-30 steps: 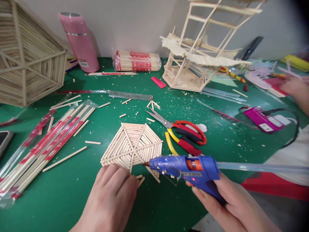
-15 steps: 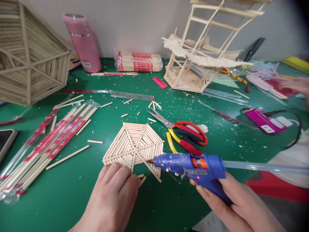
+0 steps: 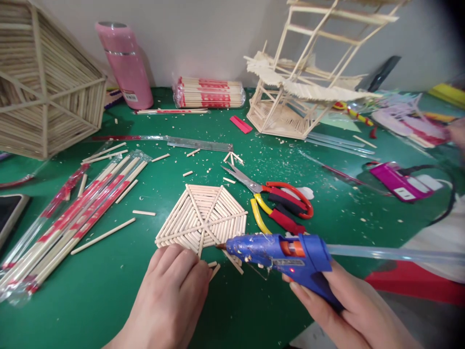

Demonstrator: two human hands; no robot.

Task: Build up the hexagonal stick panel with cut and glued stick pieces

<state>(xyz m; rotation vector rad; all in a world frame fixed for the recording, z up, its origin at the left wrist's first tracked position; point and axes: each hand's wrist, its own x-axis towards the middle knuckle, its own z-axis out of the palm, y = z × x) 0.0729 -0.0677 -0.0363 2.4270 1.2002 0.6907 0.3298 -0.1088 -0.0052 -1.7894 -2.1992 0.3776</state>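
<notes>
A flat, many-sided panel of thin wooden sticks (image 3: 178, 218) lies on the green table, its spokes meeting near the middle. My left hand (image 3: 174, 286) is closed at the panel's near left edge; its fingertips and whatever they hold are hidden. In my right hand (image 3: 348, 305) is a blue hot glue gun (image 3: 276, 249), with a clear glue stick (image 3: 378, 253) out of its back. Its nozzle (image 3: 221, 246) points left, over the gap on the panel's near side. Two short stick pieces (image 3: 215, 271) lie beside my left fingers.
Scissors (image 3: 283, 191) and yellow-and-red-handled pliers (image 3: 286, 219) lie behind the glue gun. Bagged chopsticks (image 3: 90, 213) are at left. A pink flask (image 3: 125, 68), a chopstick bundle (image 3: 209, 92) and a stick-built tower (image 3: 279, 109) stand behind. Another person's hand (image 3: 458, 133) shows at far right.
The glue gun in my right hand has shifted slightly left and down, its nozzle moving nearer the panel's gap. My left hand stays put. The other person's hand has moved right.
</notes>
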